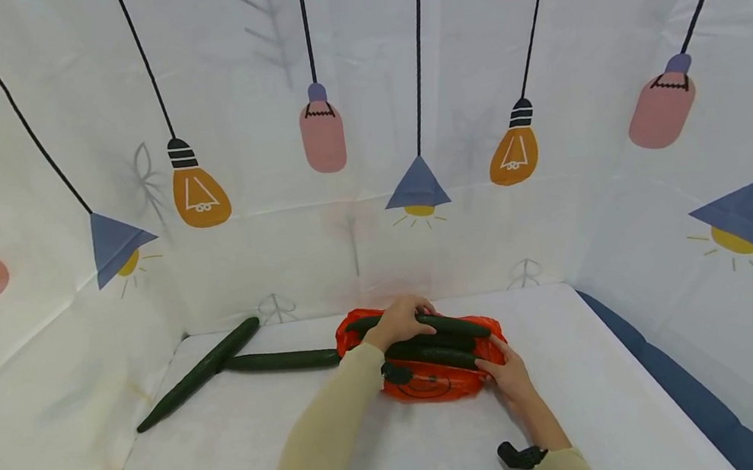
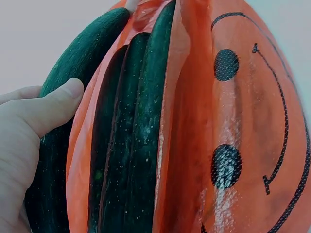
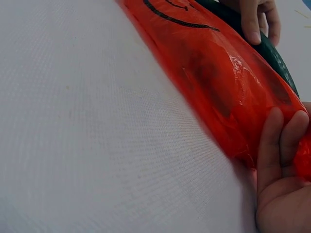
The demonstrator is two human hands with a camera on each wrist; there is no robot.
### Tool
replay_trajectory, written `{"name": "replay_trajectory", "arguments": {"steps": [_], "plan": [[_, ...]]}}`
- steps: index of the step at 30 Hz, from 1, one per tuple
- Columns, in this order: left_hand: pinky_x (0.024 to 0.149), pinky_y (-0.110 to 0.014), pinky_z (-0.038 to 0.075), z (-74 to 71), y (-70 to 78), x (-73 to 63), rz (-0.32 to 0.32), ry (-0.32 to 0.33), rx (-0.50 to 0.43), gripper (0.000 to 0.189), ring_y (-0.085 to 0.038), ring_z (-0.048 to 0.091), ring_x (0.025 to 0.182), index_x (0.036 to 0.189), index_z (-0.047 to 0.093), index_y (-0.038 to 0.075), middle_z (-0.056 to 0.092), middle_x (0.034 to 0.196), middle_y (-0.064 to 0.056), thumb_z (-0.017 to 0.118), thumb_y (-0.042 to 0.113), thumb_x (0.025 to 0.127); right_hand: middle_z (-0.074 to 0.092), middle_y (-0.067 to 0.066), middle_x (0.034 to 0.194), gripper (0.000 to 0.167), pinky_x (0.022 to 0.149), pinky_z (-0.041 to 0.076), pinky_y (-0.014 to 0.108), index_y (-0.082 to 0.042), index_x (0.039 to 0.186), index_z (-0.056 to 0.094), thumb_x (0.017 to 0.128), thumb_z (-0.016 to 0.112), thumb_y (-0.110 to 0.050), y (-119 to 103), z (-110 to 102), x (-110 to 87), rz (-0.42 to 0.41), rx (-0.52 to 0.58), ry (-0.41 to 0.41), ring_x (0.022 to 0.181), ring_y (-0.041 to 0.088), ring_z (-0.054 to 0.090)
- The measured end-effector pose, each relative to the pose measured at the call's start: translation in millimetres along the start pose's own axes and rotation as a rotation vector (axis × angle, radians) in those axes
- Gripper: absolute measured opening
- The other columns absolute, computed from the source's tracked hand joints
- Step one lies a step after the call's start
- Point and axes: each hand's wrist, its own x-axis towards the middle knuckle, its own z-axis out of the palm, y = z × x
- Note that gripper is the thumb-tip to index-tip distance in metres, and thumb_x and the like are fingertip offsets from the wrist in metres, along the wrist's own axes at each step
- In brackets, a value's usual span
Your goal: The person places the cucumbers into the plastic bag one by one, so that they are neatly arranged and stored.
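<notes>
My left hand [image 1: 398, 323] grips a long dark green cucumber [image 1: 456, 325] along the far side of a red plastic bag [image 1: 430, 389] printed with a smiley face. In the left wrist view, the thumb presses on this cucumber [image 2: 73, 60], and the bag's edge runs between it and several cucumbers [image 2: 131, 131] lying side by side in the bag's opening. At the bag's right end, my right hand [image 1: 512, 378] holds the bag, thumb and fingers spread around the cucumber tips. Two of its fingers [image 3: 274, 141] lie fairly straight against the plastic in the right wrist view.
Two more cucumbers lie left of the bag on the white table [image 1: 234, 449]: one slanted [image 1: 198, 375], one level [image 1: 283, 361] reaching to the bag. White fabric walls [image 1: 377, 242] printed with lamps surround the table. A dark blue cushioned edge [image 1: 674, 376] runs along the right.
</notes>
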Motion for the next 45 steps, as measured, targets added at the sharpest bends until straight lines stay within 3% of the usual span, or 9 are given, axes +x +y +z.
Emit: {"name": "replay_trajectory", "arguments": {"steps": [8, 14, 17, 20, 23, 34, 45], "plan": [[0.091, -0.034, 0.047, 0.3, -3.7, -11.7, -0.063, -0.015, -0.009, 0.031, -0.017, 0.057, 0.106, 0.111, 0.071, 0.019, 0.064, 0.113, 0.0, 0.08, 0.026, 0.083, 0.021, 0.019, 0.15, 0.075, 0.058, 0.049, 0.019, -0.01, 0.154, 0.026, 0.091, 0.066, -0.001, 1.8, 2.0, -0.4, 0.002, 0.01, 0.031, 0.057, 0.011, 0.051], [0.091, -0.035, 0.047, 3.0, -7.3, -15.8, -0.069, -0.007, -0.029, 0.031, -0.019, 0.058, 0.107, 0.113, 0.07, 0.016, 0.065, 0.114, -0.001, 0.078, 0.026, 0.084, 0.023, 0.022, 0.148, 0.076, 0.058, 0.05, 0.021, -0.008, 0.154, 0.026, 0.09, 0.066, 0.001, 1.3, 3.0, -1.3, -0.027, -0.025, 0.042, 0.061, 0.016, 0.054], [0.091, -0.035, 0.047, 5.3, -10.1, -15.5, -0.069, 0.009, -0.016, 0.03, -0.018, 0.058, 0.107, 0.113, 0.069, 0.016, 0.065, 0.113, 0.001, 0.077, 0.027, 0.085, 0.022, 0.023, 0.15, 0.076, 0.059, 0.05, 0.023, -0.009, 0.154, 0.025, 0.09, 0.066, 0.0, 0.3, 3.3, -1.3, -0.039, -0.069, 0.048, 0.088, 0.026, 0.054], [0.091, -0.035, 0.047, 8.2, -13.1, -15.2, -0.055, 0.037, 0.008, 0.03, -0.018, 0.059, 0.105, 0.111, 0.07, 0.016, 0.066, 0.112, 0.002, 0.077, 0.028, 0.085, 0.018, 0.023, 0.154, 0.08, 0.061, 0.05, 0.024, -0.011, 0.156, 0.02, 0.091, 0.066, -0.002, -0.9, 4.1, -0.8, -0.04, -0.114, 0.042, 0.119, 0.035, 0.037], [0.09, -0.034, 0.048, 10.6, -16.0, -15.1, -0.041, 0.049, 0.042, 0.03, -0.017, 0.06, 0.104, 0.111, 0.07, 0.017, 0.066, 0.111, 0.002, 0.077, 0.03, 0.085, 0.016, 0.021, 0.156, 0.084, 0.061, 0.049, 0.024, -0.011, 0.157, 0.015, 0.09, 0.066, -0.003, -2.8, 5.0, 0.3, -0.043, -0.148, 0.042, 0.129, 0.037, 0.025], [0.094, -0.035, 0.046, 14.5, -20.4, -17.5, -0.085, -0.004, 0.046, 0.033, -0.016, 0.059, 0.109, 0.115, 0.069, 0.02, 0.065, 0.117, 0.003, 0.072, 0.038, 0.088, 0.021, 0.026, 0.153, 0.083, 0.063, 0.05, 0.023, -0.003, 0.155, 0.016, 0.089, 0.067, -0.003, -2.3, 4.9, -3.0, -0.069, -0.26, 0.061, 0.127, 0.04, 0.027], [0.093, -0.036, 0.046, 21.0, -26.7, -7.0, -0.133, -0.025, 0.088, 0.034, -0.016, 0.058, 0.107, 0.115, 0.07, 0.022, 0.065, 0.116, 0.005, 0.072, 0.042, 0.088, 0.022, 0.025, 0.151, 0.084, 0.061, 0.051, 0.025, -0.006, 0.155, 0.017, 0.089, 0.068, -0.006, 2.3, 5.1, -1.6, -0.057, -0.2, 0.064, 0.12, 0.04, 0.037]]}}
